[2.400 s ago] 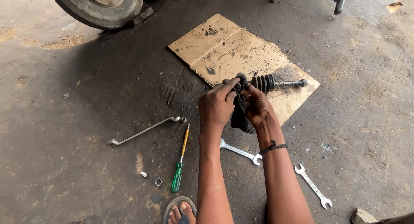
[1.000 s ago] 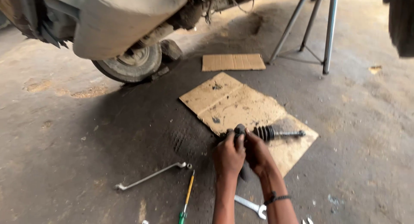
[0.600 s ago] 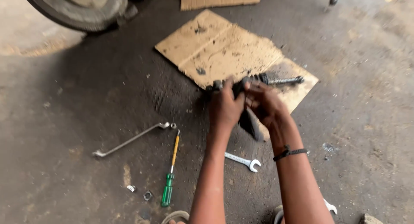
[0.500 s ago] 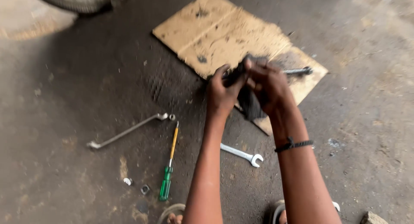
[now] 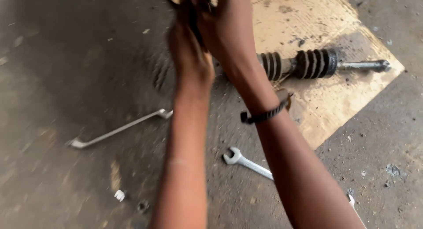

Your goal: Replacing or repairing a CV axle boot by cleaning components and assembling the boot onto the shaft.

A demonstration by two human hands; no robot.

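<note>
nearest, on bare concrete floor [image 5: 53, 70]: small pale nut-like piece [image 5: 119, 195] and dark ring-shaped bit [image 5: 142, 206] close together, towards the lower left. open-ended spanner [image 5: 246, 163], silver, flat on the floor between the two forearms, open end pointing left. second spanner tip [image 5: 351, 201] just showing beyond the right forearm, near the lower edge.

further out, left: long offset ring spanner [image 5: 119, 130], silver, lying at a slant, well apart from the cardboard.

both forearms reaching up the middle of the view. dark braided wristband [image 5: 264, 116] on the right wrist.

far, at the top edge: left hand [image 5: 189, 48] and right hand [image 5: 229, 26] pressed together around a dark object [image 5: 194, 17], raised above the near left edge of the cardboard. motion-blurred and cut by the top edge; fingers curled closed, but cannot tell just how the object is pinched, nor what it is.

cardboard sheet [image 5: 330, 105], flat, tan, unprinted, stained with dark grease spots, one corner pointing right. no labels legible on it.

on the cardboard, beyond the right wrist: drive shaft [image 5: 365, 65] with ribbed black rubber boot [image 5: 315, 63], lying lengthwise towards the sheet's right corner, bare metal end outermost; near end hidden behind the right wrist.
</note>
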